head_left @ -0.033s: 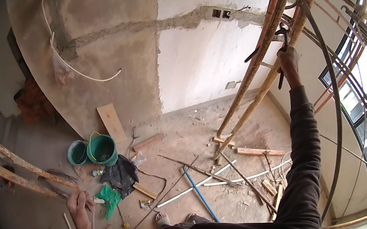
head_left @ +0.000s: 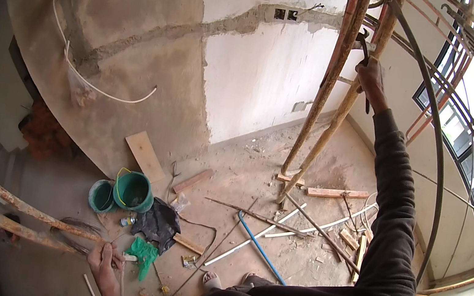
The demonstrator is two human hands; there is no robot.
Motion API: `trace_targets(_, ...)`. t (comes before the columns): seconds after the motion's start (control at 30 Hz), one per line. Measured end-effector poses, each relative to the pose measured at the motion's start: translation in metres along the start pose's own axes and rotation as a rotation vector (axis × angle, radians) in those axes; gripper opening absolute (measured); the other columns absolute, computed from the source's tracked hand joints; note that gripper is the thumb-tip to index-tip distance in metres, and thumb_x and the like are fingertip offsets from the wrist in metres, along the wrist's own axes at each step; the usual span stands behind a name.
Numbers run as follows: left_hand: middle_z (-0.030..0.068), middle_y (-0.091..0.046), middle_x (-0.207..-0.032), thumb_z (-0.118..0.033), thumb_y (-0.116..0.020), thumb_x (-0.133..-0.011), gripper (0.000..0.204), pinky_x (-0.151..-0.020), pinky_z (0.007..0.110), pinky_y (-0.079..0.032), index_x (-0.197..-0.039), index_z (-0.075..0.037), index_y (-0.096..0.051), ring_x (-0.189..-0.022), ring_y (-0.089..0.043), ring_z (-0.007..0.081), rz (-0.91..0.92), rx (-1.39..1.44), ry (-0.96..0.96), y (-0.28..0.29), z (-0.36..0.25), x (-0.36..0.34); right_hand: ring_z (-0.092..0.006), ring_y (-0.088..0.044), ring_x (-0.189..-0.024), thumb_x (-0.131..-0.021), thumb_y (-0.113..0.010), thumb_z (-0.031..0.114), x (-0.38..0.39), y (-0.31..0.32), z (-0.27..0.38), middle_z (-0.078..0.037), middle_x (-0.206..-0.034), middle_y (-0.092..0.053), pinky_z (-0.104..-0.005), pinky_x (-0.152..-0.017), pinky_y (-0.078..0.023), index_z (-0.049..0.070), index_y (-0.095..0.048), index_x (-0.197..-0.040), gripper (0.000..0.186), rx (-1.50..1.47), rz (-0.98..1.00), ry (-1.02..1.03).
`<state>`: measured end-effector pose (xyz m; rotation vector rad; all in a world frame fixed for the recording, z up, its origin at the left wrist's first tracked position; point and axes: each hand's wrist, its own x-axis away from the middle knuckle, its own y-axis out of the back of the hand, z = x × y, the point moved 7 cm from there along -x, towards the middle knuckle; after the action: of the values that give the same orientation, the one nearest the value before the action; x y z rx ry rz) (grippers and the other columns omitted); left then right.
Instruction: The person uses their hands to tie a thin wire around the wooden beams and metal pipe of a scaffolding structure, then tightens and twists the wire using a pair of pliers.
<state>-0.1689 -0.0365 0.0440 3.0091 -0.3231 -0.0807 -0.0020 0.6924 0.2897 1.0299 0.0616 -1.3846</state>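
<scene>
My right hand [head_left: 370, 79] is raised at the upper right, wrapped round a black tool that looks like pincers [head_left: 363, 44]. Its curved jaw end points up between two rusty upright poles [head_left: 329, 82], and a handle end sticks out below my fist. Whether the jaws touch anything is too small to tell. Low at the left, my left hand [head_left: 105, 266] is closed, its fingers bent together. Thin dark wires [head_left: 78, 233] run into its fingers, in front of two more rusty poles [head_left: 19, 191].
Two green buckets [head_left: 134, 190] stand left of centre beside a black plastic bag [head_left: 156, 225] and a green bag [head_left: 142, 252]. A blue pipe [head_left: 258, 247], white pipes, rods and wood scraps [head_left: 336, 193] litter the floor. Dark hoses [head_left: 438, 130] hang at the right by the window.
The pincers' second handle, which stuck out left of the poles, has swung in and no longer shows there. The jaw end has tilted slightly left. My left hand has hardly moved.
</scene>
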Motion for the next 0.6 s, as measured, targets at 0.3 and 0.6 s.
trace_targets(0.3,0.0011,-0.057,-0.068,-0.022,-0.059,-0.096,0.023,-0.049,0.022,-0.036,-0.085,-0.002,-0.061,-0.054,-0.046,0.0067,-0.07,0.13,-0.067,-0.039,-0.037,-0.036,-0.0154,-0.061,-0.068,-0.086,-0.063,0.029,-0.003,-0.02,-0.073,-0.003,-0.075,-0.059,-0.0321,-0.06,-0.051,0.008,-0.063,-0.097,0.023,-0.191,0.109,0.114)
trace_targets(0.6,0.0064,-0.063,-0.076,-0.02,-0.063,-0.095,0.024,-0.048,0.022,-0.046,-0.084,0.001,-0.063,-0.058,-0.056,0.0087,0.119,0.255,-0.175,-0.074,-0.075,-0.055,-0.0205,-0.067,-0.094,-0.088,-0.056,0.002,0.197,-0.01,0.041,-0.01,-0.109,-0.069,-0.0307,-0.084,-0.056,-0.002,-0.066,-0.113,0.027,-0.68,0.212,0.293)
